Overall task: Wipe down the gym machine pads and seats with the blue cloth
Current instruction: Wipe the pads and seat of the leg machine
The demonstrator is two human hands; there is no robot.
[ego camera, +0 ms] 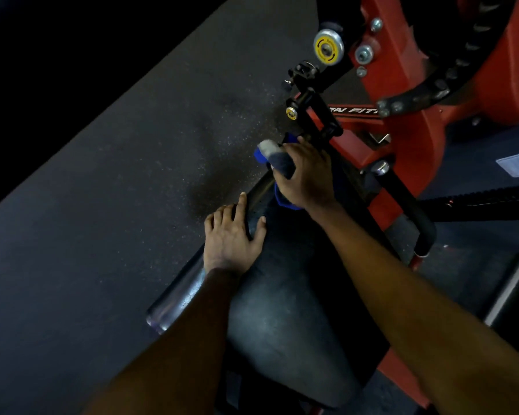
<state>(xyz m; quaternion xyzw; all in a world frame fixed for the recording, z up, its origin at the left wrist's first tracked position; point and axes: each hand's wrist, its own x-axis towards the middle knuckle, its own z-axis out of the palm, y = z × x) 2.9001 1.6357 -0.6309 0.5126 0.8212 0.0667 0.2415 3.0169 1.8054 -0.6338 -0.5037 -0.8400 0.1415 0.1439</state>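
Observation:
A long black seat pad (285, 319) of a red gym machine runs from the bottom middle up toward the machine's frame. My right hand (307, 175) grips the blue cloth (274, 158) bunched at the pad's far end, with more blue showing under the palm. My left hand (232, 238) rests flat on the pad's left edge, fingers straight and spread. Both forearms reach in from the bottom of the view.
The red machine frame (408, 94) with bolts and yellow adjustment knobs (327, 47) rises at the top right. A black handle bar (408, 202) curves along the pad's right side. A chrome tube (174, 304) lies left of the pad. Dark speckled rubber floor (117, 175) fills the left.

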